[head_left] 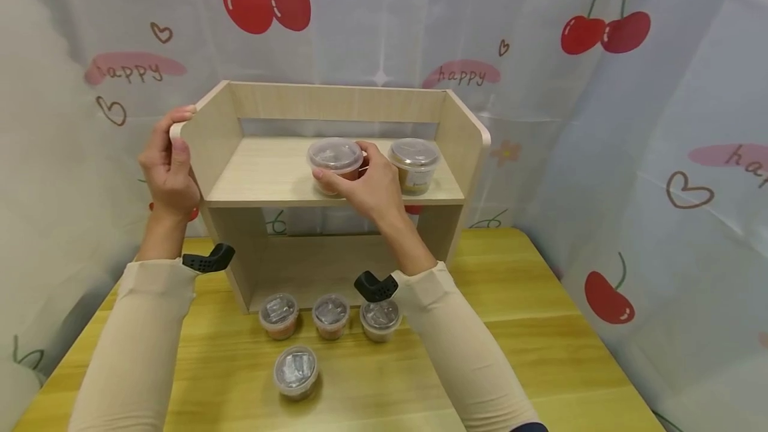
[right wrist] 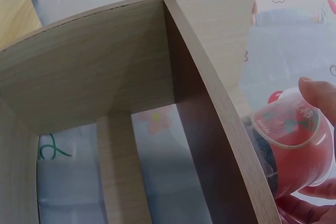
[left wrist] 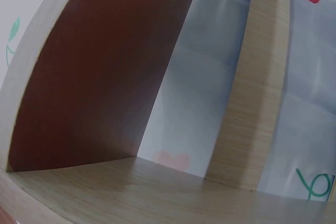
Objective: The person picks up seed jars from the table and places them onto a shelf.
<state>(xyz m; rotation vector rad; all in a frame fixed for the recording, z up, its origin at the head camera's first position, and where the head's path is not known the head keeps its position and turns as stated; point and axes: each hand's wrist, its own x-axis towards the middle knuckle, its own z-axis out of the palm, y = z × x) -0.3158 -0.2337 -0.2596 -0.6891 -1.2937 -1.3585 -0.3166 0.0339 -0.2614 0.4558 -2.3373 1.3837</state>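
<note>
My left hand grips the front edge of the left side panel of a pale wooden two-level shelf, thumb on the near side. With thumb and fingers around its side, my right hand holds a clear-lidded plastic tub at the middle of the upper board. A red label shows on this tub in the right wrist view, close by the board's edge. Just right of that hand, a second lidded tub with a yellowish label stands on the upper board.
Three small lidded tubs stand in a row before the lower level, among them a middle one. Another tub sits nearer on the yellow wood-grain table. A cherry-print cloth hangs behind the shelf.
</note>
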